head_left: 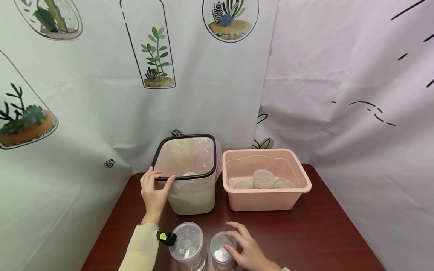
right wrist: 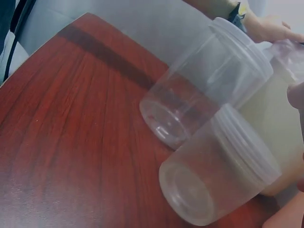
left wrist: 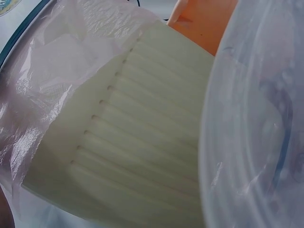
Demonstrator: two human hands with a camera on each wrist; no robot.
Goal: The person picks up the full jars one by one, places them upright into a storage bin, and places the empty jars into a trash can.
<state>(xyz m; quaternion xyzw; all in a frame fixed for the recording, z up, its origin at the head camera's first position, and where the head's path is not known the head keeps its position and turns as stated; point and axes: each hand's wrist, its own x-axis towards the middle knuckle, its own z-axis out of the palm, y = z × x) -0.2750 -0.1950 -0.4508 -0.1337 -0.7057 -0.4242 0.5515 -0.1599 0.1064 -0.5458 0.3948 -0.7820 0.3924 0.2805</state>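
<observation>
A cream waste bin (head_left: 193,201) with a black rim and a pinkish liner bag (left wrist: 61,66) stands at the back left of the table. My left hand (head_left: 154,194) is at the bin's front-left corner, fingers over the rim and thumb in front of it. A pale round thing (head_left: 189,174) shows partly inside. Beneath my left wrist stands a large clear plastic jar (right wrist: 204,85). Beside it is a smaller clear jar (right wrist: 218,166) with a frosted lid. My right hand (head_left: 249,250) is at this jar's right side, fingers spread over its top; contact cannot be told.
Right of the bin sits a pink plastic tub (head_left: 261,201) holding several round clear containers (head_left: 263,178) of pale contents. A patterned cloth (head_left: 210,98) hangs behind the dark red wooden table (head_left: 305,233). My left wrist wears a black camera band (head_left: 166,238).
</observation>
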